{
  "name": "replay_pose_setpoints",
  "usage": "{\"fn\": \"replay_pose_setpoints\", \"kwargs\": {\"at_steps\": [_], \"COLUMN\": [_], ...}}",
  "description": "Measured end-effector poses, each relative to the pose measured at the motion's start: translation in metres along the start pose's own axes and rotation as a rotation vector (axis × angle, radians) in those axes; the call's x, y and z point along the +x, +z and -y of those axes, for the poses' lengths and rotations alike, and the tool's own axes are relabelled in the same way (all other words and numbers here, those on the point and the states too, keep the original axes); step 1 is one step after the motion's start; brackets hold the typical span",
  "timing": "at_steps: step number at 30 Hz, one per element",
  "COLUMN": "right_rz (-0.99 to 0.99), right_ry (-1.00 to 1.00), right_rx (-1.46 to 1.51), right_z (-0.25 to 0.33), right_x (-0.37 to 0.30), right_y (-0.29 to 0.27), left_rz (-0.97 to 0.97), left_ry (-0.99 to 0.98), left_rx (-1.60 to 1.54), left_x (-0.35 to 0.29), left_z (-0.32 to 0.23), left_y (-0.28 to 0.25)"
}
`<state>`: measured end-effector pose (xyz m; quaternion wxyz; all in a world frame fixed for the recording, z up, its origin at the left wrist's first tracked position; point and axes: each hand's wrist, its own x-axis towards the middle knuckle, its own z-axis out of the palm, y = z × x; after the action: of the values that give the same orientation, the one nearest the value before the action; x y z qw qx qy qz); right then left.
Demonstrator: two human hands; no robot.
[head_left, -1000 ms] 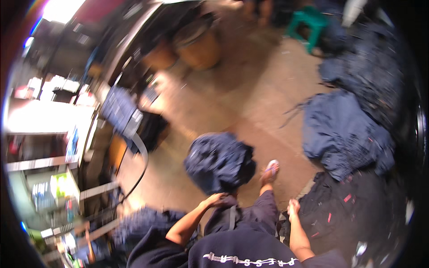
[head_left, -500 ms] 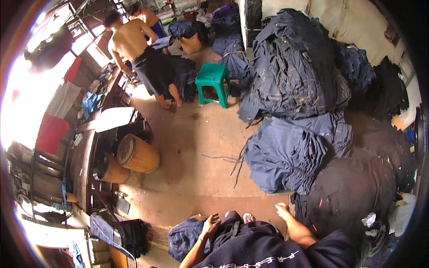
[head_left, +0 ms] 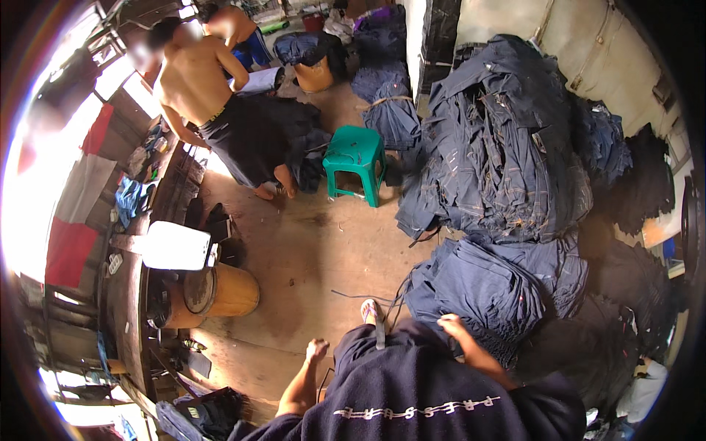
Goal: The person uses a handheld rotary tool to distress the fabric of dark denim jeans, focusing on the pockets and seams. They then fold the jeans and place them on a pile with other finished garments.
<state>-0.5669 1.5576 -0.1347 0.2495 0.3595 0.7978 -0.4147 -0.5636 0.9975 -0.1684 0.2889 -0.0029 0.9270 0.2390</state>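
My left hand (head_left: 317, 350) hangs in front of my left side over the brown floor, fingers curled into a loose fist with nothing seen in them. My right hand (head_left: 453, 324) is held out on the other side, its fingers drawn together and no object showing in it. It appears just over the near edge of a stack of dark blue cloth (head_left: 478, 283); whether it touches the cloth I cannot tell. One foot in a sandal (head_left: 369, 312) shows ahead of my dark clothing.
A green plastic stool (head_left: 354, 158) stands ahead. Behind the stack rises a tall heap of dark denim (head_left: 500, 147). Yellowish drums (head_left: 234, 289) stand by the long bench (head_left: 126, 301) at left. A person (head_left: 213, 95) bends over that bench, another beyond. Dark cords lie on the floor.
I have moved forward, nearer the stool and the cloth stack. The blue bundle by my left hand is out of view. My left fingers have curled in; my right hand is now beside the stack.
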Motion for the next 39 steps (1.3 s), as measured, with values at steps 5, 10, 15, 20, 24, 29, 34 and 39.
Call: {"fn": "replay_pose_setpoints", "kwargs": {"at_steps": [5, 10, 15, 20, 24, 29, 34, 39], "right_rz": [-0.240, -0.040, 0.143, -0.103, -0.157, -0.136, 0.056, 0.087], "right_ry": [0.298, 0.550, 0.656, -0.322, -0.375, -0.577, -0.478, -0.162], "right_rx": [0.406, 0.460, 0.471, -0.359, 0.288, 0.243, 0.100, -0.183], "right_z": [-0.044, -0.054, 0.016, 0.221, 0.437, 0.645, 0.726, 0.745], "right_x": [0.026, 0.083, 0.223, 0.414, 0.511, 0.587, 0.679, 0.780], "right_y": [-0.063, -0.071, -0.099, -0.178, -0.258, -0.319, -0.347, -0.396], "left_rz": [0.001, -0.014, 0.045, 0.120, 0.179, 0.285, 0.199, -0.104], "left_ry": [-0.344, -0.170, -0.286, -0.447, -0.524, -0.570, -0.590, -0.172], "left_rx": [-0.734, -0.829, -0.819, -0.746, -0.712, -0.772, -0.893, -1.076], "left_x": [0.184, 0.343, 0.409, 0.459, 0.512, 0.622, 0.802, 0.961], "left_z": [-0.076, -0.179, -0.260, -0.309, -0.343, -0.391, -0.450, -0.514], "left_y": [-0.116, -0.217, -0.279, -0.307, -0.312, -0.318, -0.401, -0.577]}}
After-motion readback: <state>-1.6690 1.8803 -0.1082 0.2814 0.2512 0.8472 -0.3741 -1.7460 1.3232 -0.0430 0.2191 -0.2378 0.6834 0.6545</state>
